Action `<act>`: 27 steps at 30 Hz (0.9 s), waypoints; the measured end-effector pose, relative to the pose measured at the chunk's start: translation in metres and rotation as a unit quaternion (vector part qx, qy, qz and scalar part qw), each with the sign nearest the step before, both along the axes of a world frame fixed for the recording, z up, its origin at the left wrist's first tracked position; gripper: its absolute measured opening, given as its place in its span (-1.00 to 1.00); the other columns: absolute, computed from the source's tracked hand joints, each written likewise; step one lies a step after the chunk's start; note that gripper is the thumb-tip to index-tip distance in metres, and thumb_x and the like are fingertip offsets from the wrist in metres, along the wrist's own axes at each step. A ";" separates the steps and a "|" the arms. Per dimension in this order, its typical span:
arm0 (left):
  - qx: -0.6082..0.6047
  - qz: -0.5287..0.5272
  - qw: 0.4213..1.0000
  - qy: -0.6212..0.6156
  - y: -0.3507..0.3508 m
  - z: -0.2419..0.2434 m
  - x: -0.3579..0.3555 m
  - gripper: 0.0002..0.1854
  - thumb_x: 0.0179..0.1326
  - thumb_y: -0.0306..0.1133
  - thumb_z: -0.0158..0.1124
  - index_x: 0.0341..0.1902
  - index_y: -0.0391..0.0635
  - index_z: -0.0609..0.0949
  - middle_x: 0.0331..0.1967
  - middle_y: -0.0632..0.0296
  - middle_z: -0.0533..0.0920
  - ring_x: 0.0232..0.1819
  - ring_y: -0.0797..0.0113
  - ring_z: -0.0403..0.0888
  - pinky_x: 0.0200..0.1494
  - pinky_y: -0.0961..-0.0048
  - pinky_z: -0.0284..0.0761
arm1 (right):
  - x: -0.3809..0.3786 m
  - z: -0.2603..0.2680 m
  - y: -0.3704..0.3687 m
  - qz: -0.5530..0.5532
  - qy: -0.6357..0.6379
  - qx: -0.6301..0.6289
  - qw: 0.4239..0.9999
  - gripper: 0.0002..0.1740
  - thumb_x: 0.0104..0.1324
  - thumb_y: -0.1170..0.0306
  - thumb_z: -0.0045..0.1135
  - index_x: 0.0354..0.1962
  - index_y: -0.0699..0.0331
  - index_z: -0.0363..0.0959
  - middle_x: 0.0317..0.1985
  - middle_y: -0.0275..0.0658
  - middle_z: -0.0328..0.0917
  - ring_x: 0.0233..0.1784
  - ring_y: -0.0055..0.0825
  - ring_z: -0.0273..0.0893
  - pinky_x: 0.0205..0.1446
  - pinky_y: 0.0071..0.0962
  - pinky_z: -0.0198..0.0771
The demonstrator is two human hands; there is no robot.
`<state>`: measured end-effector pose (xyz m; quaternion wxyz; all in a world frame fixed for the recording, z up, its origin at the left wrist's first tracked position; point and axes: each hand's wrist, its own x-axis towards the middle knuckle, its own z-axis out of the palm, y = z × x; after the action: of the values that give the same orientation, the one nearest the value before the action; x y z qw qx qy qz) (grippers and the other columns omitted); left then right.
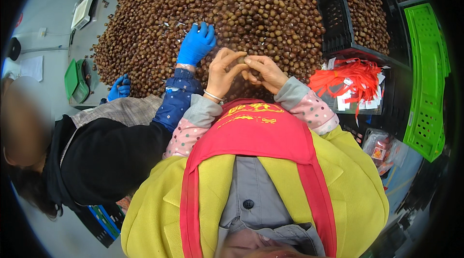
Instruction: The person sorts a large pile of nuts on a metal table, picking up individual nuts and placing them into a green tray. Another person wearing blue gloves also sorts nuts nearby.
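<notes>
A large heap of round brown nuts [203, 0], which look like macadamias in shell, spreads over the table in front of me. At its near edge my left hand [225, 71] and my right hand [264, 71] meet, fingertips together around one small round nut [242, 60]. The thumb and forefinger of both hands pinch it. My right hand's lower fingers curl inward, with what seems to be another nut partly hidden at them. A bracelet circles my left wrist. Just left of my hands, a co-worker's blue-gloved hand [197, 44] rests on the heap.
At right stand a black crate [333, 11] of nuts, a bunch of red ribbons with white tags [348, 80] and a green perforated crate [424, 84]. A green tray [77, 80] and a white tray [84, 10] lie left. The co-worker's second gloved hand [119, 87] is near the heap's left edge.
</notes>
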<state>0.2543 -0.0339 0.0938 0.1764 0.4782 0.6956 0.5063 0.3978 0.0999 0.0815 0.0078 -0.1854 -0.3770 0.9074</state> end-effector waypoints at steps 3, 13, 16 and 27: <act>0.012 -0.020 1.000 0.018 -0.003 0.000 0.000 -0.64 0.17 -0.53 0.49 0.08 -0.16 0.74 -0.25 0.17 0.61 -0.24 0.23 0.60 -0.22 0.35 0.52 | 0.002 0.000 -0.001 0.011 0.003 0.007 1.000 -0.73 0.63 0.23 0.02 -0.13 0.26 0.54 -0.40 -0.31 0.61 -0.52 -0.75 0.39 -0.53 -0.69 0.15; 0.031 -0.050 0.983 0.172 0.004 0.008 0.003 -0.69 0.09 -0.50 0.47 -0.06 -0.21 0.69 -0.33 0.12 0.56 -0.24 0.05 0.55 -0.20 0.20 0.52 | 0.008 -0.004 0.001 0.016 0.002 0.053 0.998 -0.72 0.63 0.25 -0.01 -0.16 0.29 0.52 -0.39 -0.31 0.60 -0.52 -0.75 0.38 -0.53 -0.68 0.15; 0.026 -0.039 0.982 0.185 0.003 0.008 0.008 -0.71 0.09 -0.50 0.48 -0.09 -0.20 0.69 -0.36 0.14 0.54 -0.25 0.08 0.55 -0.22 0.23 0.52 | 0.007 -0.009 -0.001 0.015 -0.013 0.042 0.999 -0.71 0.62 0.25 -0.02 -0.18 0.28 0.53 -0.43 -0.34 0.56 -0.52 -0.75 0.36 -0.52 -0.67 0.15; 0.046 -0.022 0.981 0.189 0.005 -0.002 0.013 -0.72 0.14 -0.51 0.47 -0.05 -0.25 0.71 -0.33 0.13 0.58 -0.27 0.08 0.56 -0.25 0.23 0.50 | 0.008 -0.010 -0.003 -0.011 -0.050 0.027 0.998 -0.76 0.59 0.28 -0.01 -0.18 0.26 0.52 -0.50 -0.42 0.49 -0.57 -0.79 0.25 -0.53 -0.68 0.05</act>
<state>0.2670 -0.0288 0.0914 0.0311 0.5883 0.6817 0.4339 0.4055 0.0969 0.0711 0.0042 -0.2344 -0.3995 0.8862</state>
